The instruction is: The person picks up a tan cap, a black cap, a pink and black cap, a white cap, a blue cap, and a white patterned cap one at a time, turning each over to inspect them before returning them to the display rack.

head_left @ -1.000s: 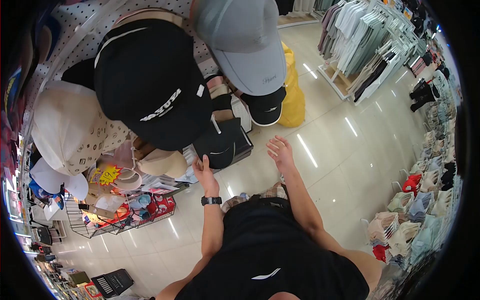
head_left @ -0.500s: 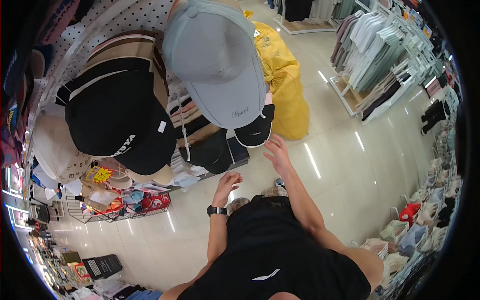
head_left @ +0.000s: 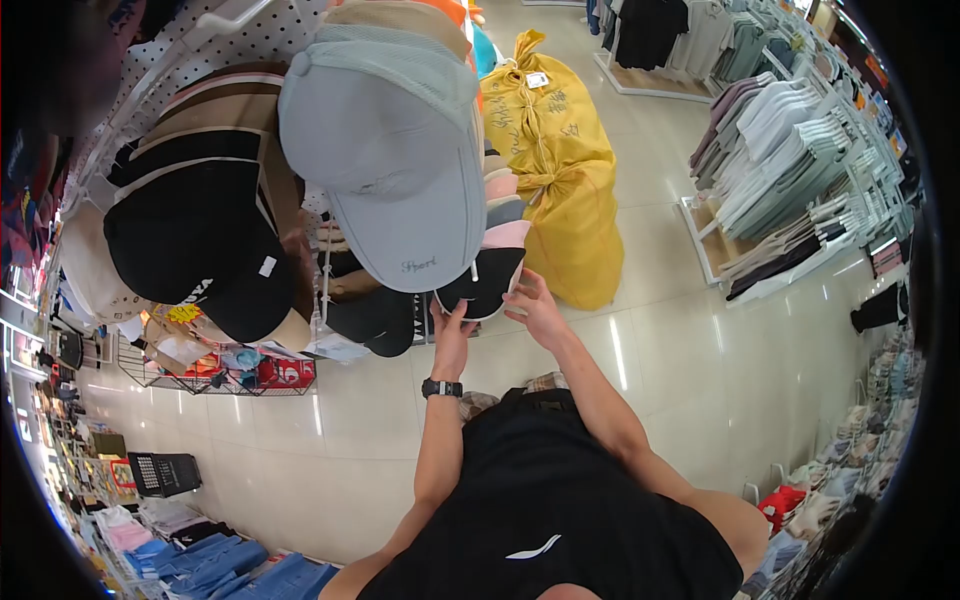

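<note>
A stack of caps hangs on a pegboard rack; its lowest one is a black cap with a white-edged brim (head_left: pixel 485 285). My left hand (head_left: pixel 452 332), with a black watch on the wrist, touches that brim from below on its left. My right hand (head_left: pixel 532 305) holds the brim's right edge. Above it hang pink and grey caps. A large grey cap (head_left: pixel 385 150) hangs right over my hands and hides part of the stack. Left of it hangs a black cap with white lettering (head_left: pixel 200 250).
Two tied yellow sacks (head_left: pixel 560 170) stand on the tiled floor right of the cap rack. A wire basket (head_left: pixel 240 375) with small goods sits lower left. Clothing racks (head_left: pixel 790 150) line the right side. A black crate (head_left: pixel 165 472) and folded blue garments (head_left: pixel 230 570) lie at bottom left.
Both hands have risen from open air to the black cap at the bottom of the stack. The view has swung right, showing more of the yellow sacks.
</note>
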The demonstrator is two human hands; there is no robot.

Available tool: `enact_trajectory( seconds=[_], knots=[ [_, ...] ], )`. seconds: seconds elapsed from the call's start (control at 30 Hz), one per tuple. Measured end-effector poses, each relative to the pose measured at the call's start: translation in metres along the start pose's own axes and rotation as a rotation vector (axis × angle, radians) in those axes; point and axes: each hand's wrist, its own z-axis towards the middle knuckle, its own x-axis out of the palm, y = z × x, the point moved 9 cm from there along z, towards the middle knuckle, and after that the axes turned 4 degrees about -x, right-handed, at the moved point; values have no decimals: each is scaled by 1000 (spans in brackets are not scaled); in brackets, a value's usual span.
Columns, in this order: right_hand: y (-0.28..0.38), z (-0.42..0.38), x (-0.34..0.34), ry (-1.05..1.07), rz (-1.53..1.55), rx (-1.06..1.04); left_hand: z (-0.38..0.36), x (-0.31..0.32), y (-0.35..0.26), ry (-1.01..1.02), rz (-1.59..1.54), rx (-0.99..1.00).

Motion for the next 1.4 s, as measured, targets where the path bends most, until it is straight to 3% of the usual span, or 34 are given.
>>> enact_trajectory(
  seconds=[0.3, 0.4, 0.7, 1.0, 1.4],
  knots=[
    [2, -5, -18, 71, 42, 65, -33, -3, 8, -208, -105, 36],
    [4, -12, -11, 149, 118, 54, -38, -7, 5, -124, -338, 59],
    [-4, -42, -2, 155, 233, 82, -77, 6, -18, -52, -243, 82],
    [11, -69, -13, 136, 211, -33, -92, 15, -18, 44, -125, 62],
    [29, -86, -3, 160, 169, -26, -94, 23, -11, 4, -169, 98]
  ],
)
